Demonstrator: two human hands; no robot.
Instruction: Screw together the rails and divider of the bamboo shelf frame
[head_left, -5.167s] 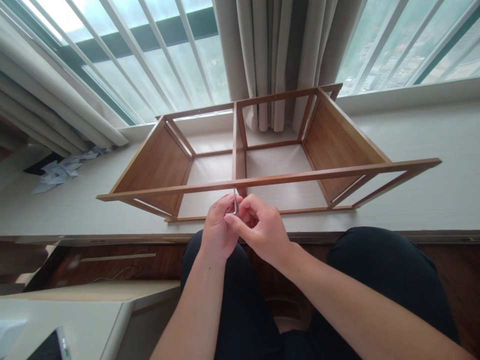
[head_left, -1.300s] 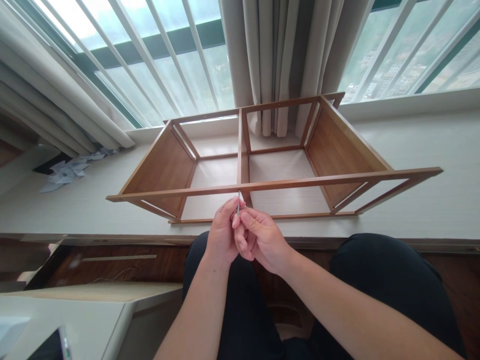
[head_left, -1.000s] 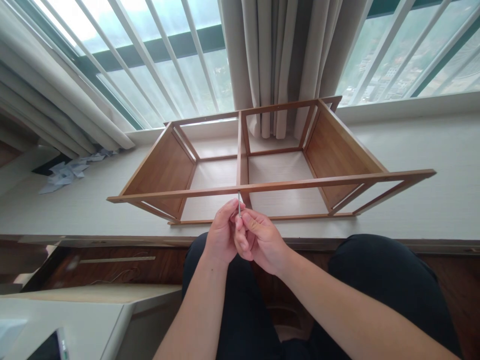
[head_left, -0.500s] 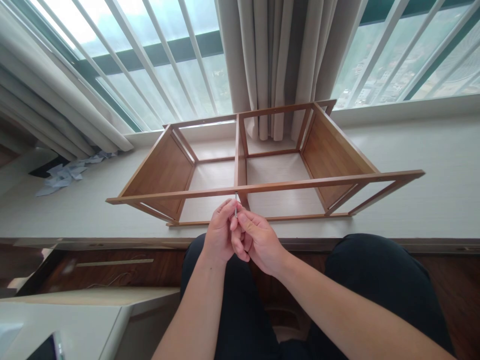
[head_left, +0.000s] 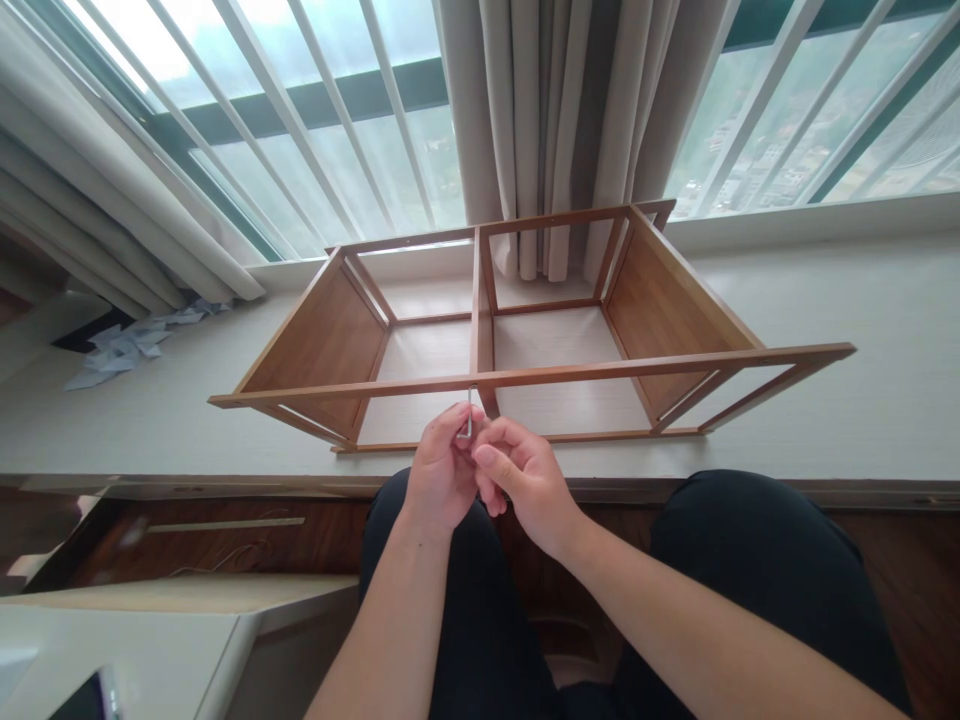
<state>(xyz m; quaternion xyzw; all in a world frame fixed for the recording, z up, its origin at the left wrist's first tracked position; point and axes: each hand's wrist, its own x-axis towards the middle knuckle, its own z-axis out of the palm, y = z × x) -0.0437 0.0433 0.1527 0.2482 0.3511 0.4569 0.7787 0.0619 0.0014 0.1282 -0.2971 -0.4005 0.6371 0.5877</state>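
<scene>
Pinching a small hex key [head_left: 469,415] between left hand [head_left: 442,470] and right hand [head_left: 521,480], fingers closed tight, tip seated under the wooden frame's [head_left: 525,375] near rail for leverage.

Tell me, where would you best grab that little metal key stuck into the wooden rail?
Probably by the short bent end of the metal key, pinched from the near side, below the wooden rail. Its tip sits at the rail, so only the lower part is free, where the left hand and right hand meet.
</scene>
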